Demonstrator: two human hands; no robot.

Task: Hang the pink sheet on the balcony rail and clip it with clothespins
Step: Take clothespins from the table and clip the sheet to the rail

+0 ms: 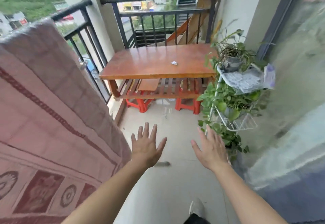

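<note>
Both hands, left hand (146, 146) and right hand (211, 150), are extended over the floor tiles, fingers spread and holding nothing. The pink sheet (52, 100) hangs draped over the balcony rail (72, 10) at left. Ahead stands a wooden bench (133, 62), which carries a small pale object (174, 63) right of centre, too small to identify. Red stools (140, 105) sit beneath the bench. A plant rack (221, 76) stands by its right edge.
</note>
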